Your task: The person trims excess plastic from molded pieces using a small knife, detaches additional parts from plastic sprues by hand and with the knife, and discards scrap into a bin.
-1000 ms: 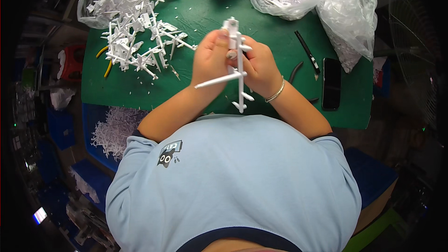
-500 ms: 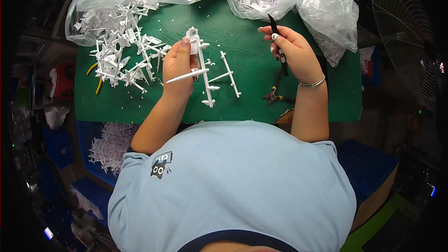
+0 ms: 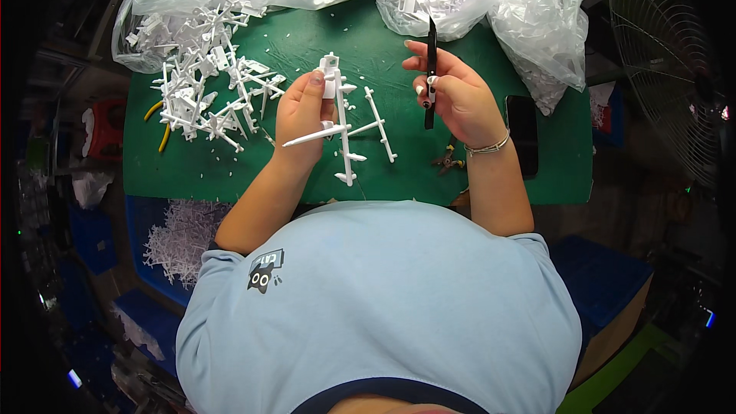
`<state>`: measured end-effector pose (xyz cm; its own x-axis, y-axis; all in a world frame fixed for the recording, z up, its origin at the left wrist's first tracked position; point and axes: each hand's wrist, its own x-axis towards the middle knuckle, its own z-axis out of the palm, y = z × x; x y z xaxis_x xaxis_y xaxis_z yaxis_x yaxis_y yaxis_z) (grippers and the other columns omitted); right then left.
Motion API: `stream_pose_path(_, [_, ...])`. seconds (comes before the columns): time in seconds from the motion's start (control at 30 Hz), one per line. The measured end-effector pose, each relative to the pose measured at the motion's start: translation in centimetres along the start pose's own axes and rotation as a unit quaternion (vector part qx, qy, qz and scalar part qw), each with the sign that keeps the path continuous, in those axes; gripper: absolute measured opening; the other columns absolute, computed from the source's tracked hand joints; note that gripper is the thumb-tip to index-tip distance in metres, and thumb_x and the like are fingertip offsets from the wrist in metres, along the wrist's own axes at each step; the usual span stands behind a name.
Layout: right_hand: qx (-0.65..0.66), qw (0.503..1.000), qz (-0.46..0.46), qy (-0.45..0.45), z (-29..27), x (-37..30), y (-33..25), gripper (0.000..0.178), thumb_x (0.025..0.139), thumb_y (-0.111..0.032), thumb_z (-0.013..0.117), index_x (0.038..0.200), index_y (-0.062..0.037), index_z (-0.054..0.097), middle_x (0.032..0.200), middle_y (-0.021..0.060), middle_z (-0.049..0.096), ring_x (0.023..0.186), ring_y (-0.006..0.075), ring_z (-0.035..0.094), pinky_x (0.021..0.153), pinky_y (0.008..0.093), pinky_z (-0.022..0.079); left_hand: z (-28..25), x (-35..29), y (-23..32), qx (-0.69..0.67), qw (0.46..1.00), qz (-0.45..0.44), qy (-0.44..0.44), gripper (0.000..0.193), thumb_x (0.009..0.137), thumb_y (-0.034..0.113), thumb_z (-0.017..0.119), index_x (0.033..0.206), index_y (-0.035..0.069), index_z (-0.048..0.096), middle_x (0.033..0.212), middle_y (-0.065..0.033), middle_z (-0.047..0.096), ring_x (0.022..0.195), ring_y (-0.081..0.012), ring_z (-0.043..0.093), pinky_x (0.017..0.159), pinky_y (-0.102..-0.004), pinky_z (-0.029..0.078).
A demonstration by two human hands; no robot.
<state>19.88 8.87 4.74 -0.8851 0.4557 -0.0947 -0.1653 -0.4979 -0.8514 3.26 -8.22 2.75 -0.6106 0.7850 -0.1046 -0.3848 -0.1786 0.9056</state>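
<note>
My left hand (image 3: 299, 124) pinches a white plastic sprue (image 3: 343, 119) with small moulded parts branching off it, thumb pressed on a flat tab near its top. The sprue's stem hangs down over the green table top, and a long pointed piece sticks out across my wrist. To the right, my right hand (image 3: 461, 103) grips a slim black knife (image 3: 432, 57), blade pointing away from me. Knife and sprue are apart. Beyond the held sprue lies a bare white runner (image 3: 381, 126) on the table.
A heap of white sprues (image 3: 201, 96) spreads at left, with yellow tool handles (image 3: 164, 138) beside it. Plastic bags (image 3: 540, 11) of white parts line the back. Cutting pliers (image 3: 447, 159) and a black phone-like slab (image 3: 522, 138) lie at right. A fan (image 3: 675, 61) stands beyond.
My right hand has shifted left, and the knife has turned more upright. My left hand and the sprue have moved slightly right and nearer to me.
</note>
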Motion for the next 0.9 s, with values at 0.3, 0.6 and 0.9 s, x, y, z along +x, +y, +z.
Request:
stream_pose_path(0.3, [0.056,0.998,-0.009,-0.005,-0.3,0.5,0.6,0.05,0.081,0.009,0.04,0.13,0.0026,0.05,0.113,0.0119,0.058,0.08,0.0106,0.053,0.071,0.0257,0.044,-0.1,-0.1,0.0,-0.004,1.0,0.004,0.002,0.031,0.1,0.03,0.045,0.09,0.003,0.057,0.055,0.0021,0.046,0.042,-0.0049,0.039,0.039,-0.0212,0.031])
stream_pose_path(0.6, [0.067,0.997,-0.007,0.049,-1.2,0.8,1.4,0.057,0.073,0.015,0.041,0.128,0.0038,0.051,0.109,0.0101,0.058,0.079,0.0104,0.053,0.067,0.0228,0.044,0.1,-0.1,0.4,0.002,1.0,0.012,0.003,0.032,0.1,0.031,0.044,0.086,0.005,0.055,0.053,0.0028,0.042,0.041,-0.0049,0.036,0.038,-0.0216,0.029])
stream_pose_path(0.9, [-0.027,0.992,-0.078,0.096,-1.3,1.4,3.2,0.061,0.071,0.014,0.04,0.129,-0.0003,0.052,0.108,0.0069,0.057,0.083,0.0093,0.053,0.072,0.0216,0.044,-0.1,-0.1,0.2,-0.012,1.0,0.022,-0.003,0.033,0.1,0.033,0.044,0.083,0.006,0.054,0.053,0.0027,0.042,0.041,-0.0051,0.037,0.039,-0.0219,0.03])
